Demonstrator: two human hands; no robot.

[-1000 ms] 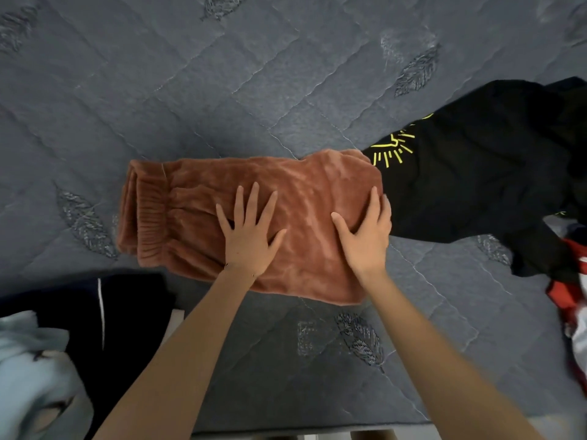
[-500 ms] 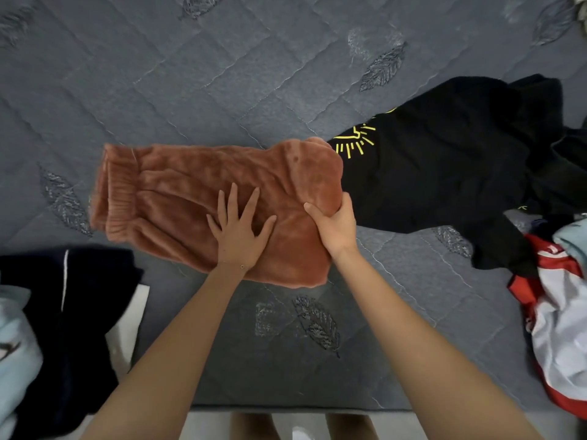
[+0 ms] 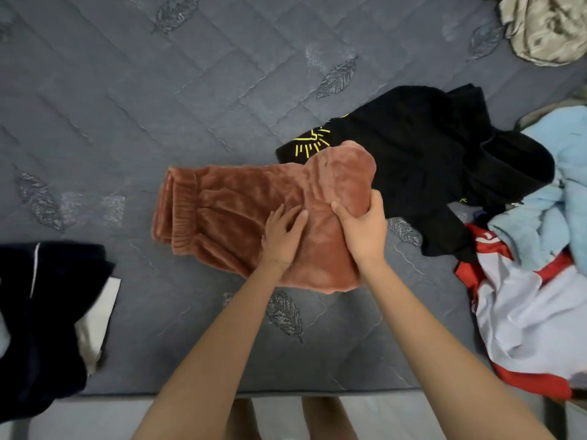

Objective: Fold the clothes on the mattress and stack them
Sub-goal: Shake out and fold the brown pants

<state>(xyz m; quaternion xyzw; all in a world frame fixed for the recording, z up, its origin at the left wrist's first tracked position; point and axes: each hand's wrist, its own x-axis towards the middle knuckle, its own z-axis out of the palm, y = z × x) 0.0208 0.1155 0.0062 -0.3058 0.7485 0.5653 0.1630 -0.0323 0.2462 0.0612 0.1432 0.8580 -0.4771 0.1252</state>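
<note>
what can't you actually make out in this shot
All in the head view:
- The yellow print on the black garment: partly covered by the brown fleece garment.
- Fingertips of the right hand: tucked under the fleece fold it grips.
- The navy garment: cut off by the left edge.
- The beige garment: cut off by the top and right edges.

Pale floor (image 3: 104, 417) along bottom edge

Rust fleece garment (image 3: 241, 214), folded, ribbed band leftward, at the mattress (image 3: 127, 106) centre, right end raised; black garment (image 3: 428, 160) crumpled toward the mattress's right.
</note>
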